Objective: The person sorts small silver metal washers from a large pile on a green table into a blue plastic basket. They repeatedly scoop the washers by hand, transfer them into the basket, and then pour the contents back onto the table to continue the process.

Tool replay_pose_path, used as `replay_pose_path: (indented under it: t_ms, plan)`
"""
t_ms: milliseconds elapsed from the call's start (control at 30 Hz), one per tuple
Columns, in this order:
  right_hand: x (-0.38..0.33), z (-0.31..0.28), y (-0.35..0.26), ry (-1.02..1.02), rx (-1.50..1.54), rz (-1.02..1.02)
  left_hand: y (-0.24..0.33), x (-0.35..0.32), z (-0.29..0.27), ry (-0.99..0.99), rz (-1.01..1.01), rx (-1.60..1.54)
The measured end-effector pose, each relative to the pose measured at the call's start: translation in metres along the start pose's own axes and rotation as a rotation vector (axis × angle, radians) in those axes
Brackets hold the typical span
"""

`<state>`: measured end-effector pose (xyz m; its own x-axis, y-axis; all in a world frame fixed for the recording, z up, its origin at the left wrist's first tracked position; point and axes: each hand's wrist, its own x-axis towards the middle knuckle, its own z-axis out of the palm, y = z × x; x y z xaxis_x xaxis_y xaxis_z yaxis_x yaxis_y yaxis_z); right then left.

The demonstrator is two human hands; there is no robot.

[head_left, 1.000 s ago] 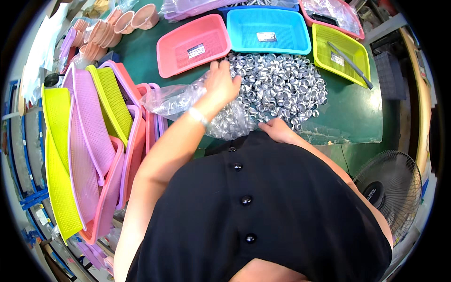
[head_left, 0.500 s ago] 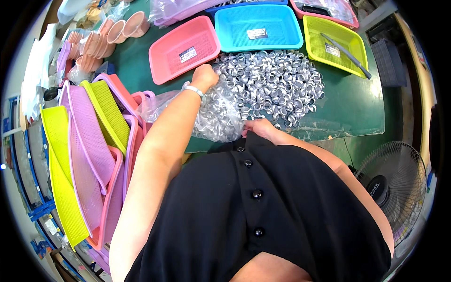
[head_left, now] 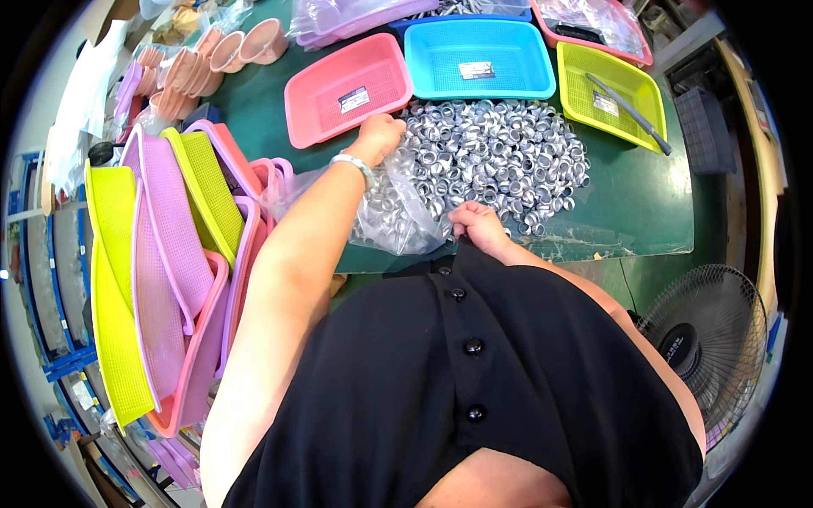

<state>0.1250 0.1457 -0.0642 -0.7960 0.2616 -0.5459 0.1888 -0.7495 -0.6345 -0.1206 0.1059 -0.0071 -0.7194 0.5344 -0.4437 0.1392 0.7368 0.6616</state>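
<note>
A large heap of small silver metal rings lies on the green table. At its left edge a clear plastic bag lies with its mouth toward the heap, with rings showing through it. My left hand, a pale band round its wrist, is closed on the bag's far edge. On the bag's near edge, by the front of the table, my right hand pinches the plastic with its fingertips. The bag's film hides part of the rings beneath it.
Behind the heap stand a pink basket, a blue basket and a yellow-green basket holding a grey stick. Stacked baskets crowd the left, below pink cups. A fan stands at the right.
My right hand has risen slightly off the table's front edge, lifting the bag's near edge toward the heap. The left hand keeps its hold. The whole view has shifted slightly.
</note>
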Motion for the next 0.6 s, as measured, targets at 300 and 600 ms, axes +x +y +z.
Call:
replay_pose_path:
  t_ms: [300, 600]
  plan:
    - [-0.014, 0.012, -0.050, 0.050, 0.139, -0.121, 0.006, -0.033, -0.024, -0.047, -0.051, -0.777]
    - [-0.034, 0.035, -0.113, -0.106, 0.018, -0.339, 0.019, -0.079, -0.062, -0.147, 0.200, -1.195]
